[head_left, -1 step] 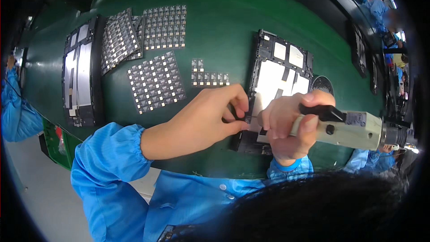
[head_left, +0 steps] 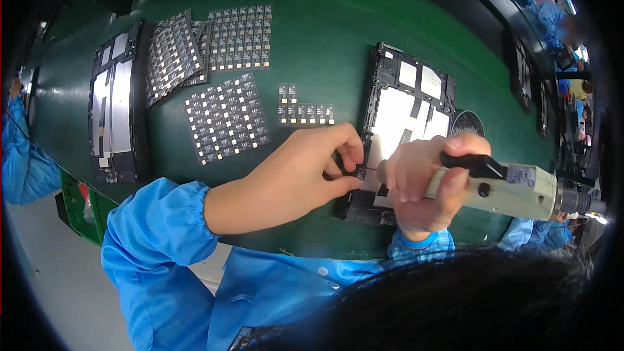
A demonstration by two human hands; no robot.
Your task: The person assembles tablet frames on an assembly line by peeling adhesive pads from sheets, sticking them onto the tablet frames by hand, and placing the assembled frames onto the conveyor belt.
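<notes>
An open tablet-like device [head_left: 409, 104] with white panels in a black frame lies on the green table [head_left: 325, 45]. My left hand [head_left: 292, 175] pinches a small dark part [head_left: 359, 172] against the device's near left edge. My right hand [head_left: 416, 185] is wrapped around a pale electric screwdriver [head_left: 513, 188] with a black lever. The tool's front end points left toward the same spot and is hidden behind my fingers. The two hands almost touch.
Sheets of small dark square parts [head_left: 227, 117] lie left of the device, with more sheets [head_left: 239, 38] behind and a short strip [head_left: 304, 114] nearby. A second open device [head_left: 116, 110] sits at far left. A co-worker's blue sleeve [head_left: 23, 162] is at the left rim.
</notes>
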